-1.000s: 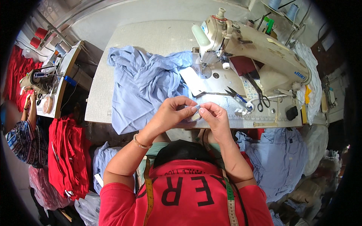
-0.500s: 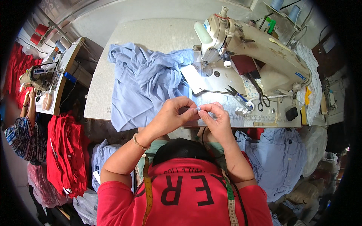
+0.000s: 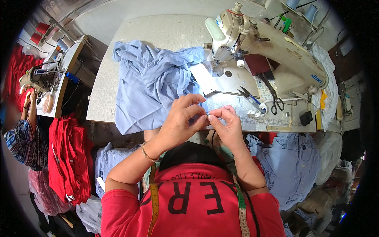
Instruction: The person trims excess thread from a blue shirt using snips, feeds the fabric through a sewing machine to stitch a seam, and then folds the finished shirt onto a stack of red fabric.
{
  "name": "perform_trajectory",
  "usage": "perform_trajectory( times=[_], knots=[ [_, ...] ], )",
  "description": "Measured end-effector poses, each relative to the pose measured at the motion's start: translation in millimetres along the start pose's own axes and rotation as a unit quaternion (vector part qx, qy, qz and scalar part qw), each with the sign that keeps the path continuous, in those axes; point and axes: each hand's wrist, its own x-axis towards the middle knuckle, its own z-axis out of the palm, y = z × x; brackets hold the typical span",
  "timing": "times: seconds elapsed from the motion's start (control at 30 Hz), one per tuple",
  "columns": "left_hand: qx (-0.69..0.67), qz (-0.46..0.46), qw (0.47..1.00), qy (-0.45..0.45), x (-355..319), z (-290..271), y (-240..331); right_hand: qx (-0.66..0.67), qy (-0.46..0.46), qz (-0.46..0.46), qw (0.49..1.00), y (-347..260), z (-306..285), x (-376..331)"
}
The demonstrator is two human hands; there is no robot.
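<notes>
My left hand (image 3: 182,120) and my right hand (image 3: 227,126) meet fingertip to fingertip over the front edge of the sewing table. Both are closed in a pinch, thumb against index finger. Whatever lies between the tips is too small to make out. Left of the hands, a crumpled light blue cloth garment (image 3: 144,85) is spread over the table and hangs past its front edge. On it, near the machine's needle, rests a white flat piece (image 3: 202,78). To the right stands a cream sewing machine (image 3: 272,55).
Thread snips (image 3: 251,98) and dark-handled scissors (image 3: 272,94) lie right of my hands. A small black object (image 3: 306,117) sits at the table's right end. Blue garments (image 3: 288,166) hang below right, red ones (image 3: 69,158) below left. Another person (image 3: 25,138) works at a machine far left.
My left hand's fingers have lifted and spread a little, while the thumb and index tips stay by the right hand's. A bit of blue between the fingertips earlier hardly shows now.
</notes>
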Motion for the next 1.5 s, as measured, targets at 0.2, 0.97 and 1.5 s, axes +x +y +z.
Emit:
perform_trajectory(
  times=[0.2,0.97,1.5],
  knots=[
    [0.058,0.015,0.998,0.009,1.5,2.6,4.5,-0.124,0.041,-0.055,0.990,-2.7,8.7,-3.5],
    [0.018,-0.004,1.000,-0.020,-6.7,-7.6,-1.1,0.030,0.016,-0.045,0.998,-0.9,5.3,-5.1],
    [-0.240,-0.173,0.954,-0.051,-5.0,0.7,-5.8,-0.006,0.019,0.001,1.000,2.7,8.3,-3.0]
  ],
)
